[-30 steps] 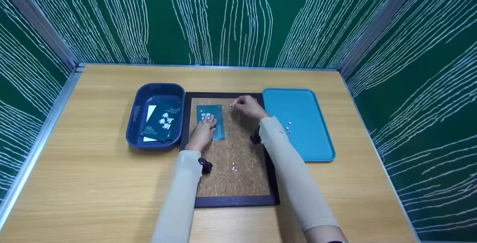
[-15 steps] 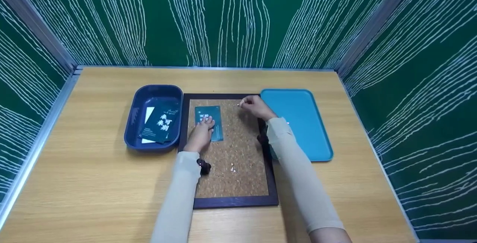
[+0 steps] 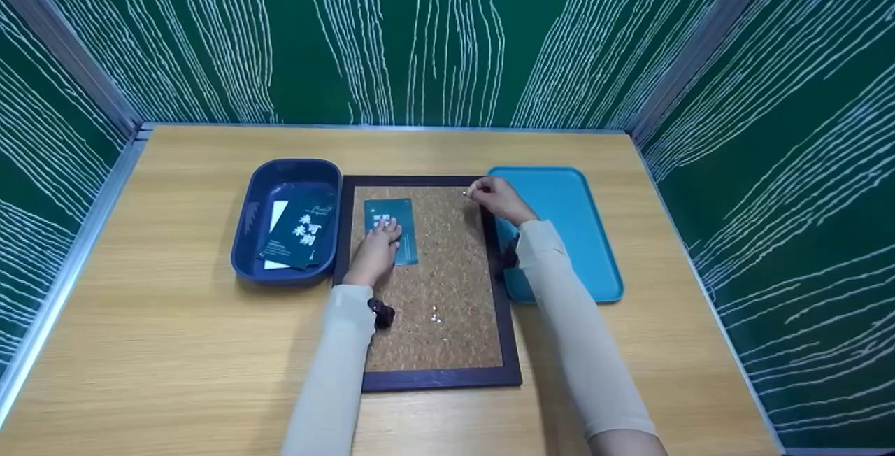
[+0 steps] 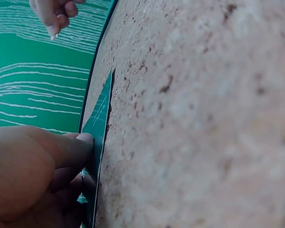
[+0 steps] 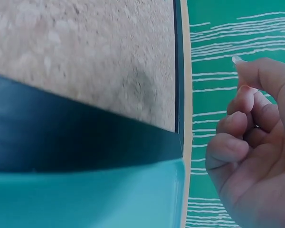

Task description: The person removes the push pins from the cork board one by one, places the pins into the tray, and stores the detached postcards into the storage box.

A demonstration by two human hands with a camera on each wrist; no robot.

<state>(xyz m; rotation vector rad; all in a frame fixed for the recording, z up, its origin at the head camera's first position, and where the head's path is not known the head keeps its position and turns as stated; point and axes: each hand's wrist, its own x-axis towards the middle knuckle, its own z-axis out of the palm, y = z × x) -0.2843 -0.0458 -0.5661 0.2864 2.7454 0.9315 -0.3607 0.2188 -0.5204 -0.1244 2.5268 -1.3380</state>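
Observation:
A dark green card (image 3: pixel 407 250) with white characters lies on the upper left of the framed cork board (image 3: pixel 447 267). My left hand (image 3: pixel 377 250) rests on the card with its fingers spread over the lettering. In the left wrist view, the thumb (image 4: pixel 73 151) touches the card's face. Above the board's top right corner, my right hand (image 3: pixel 500 201) pinches a small pin (image 3: pixel 464 193) between thumb and fingertips. The right wrist view shows that hand raised off the cork, a pale tip at the thumb; the pin's shape is too small to make out.
A navy basin (image 3: pixel 241 246) with several cards (image 3: pixel 297 236) stands left of the board. The turquoise tray (image 3: pixel 570 218) lies on the right, partly behind my right arm. Small shiny bits (image 3: pixel 436 316) sit on the lower cork. Green walls enclose the table (image 3: pixel 175 344).
My right hand has moved right with the pin, from over the upper cork to the board's top right corner beside the tray. The left hand has stayed on the card.

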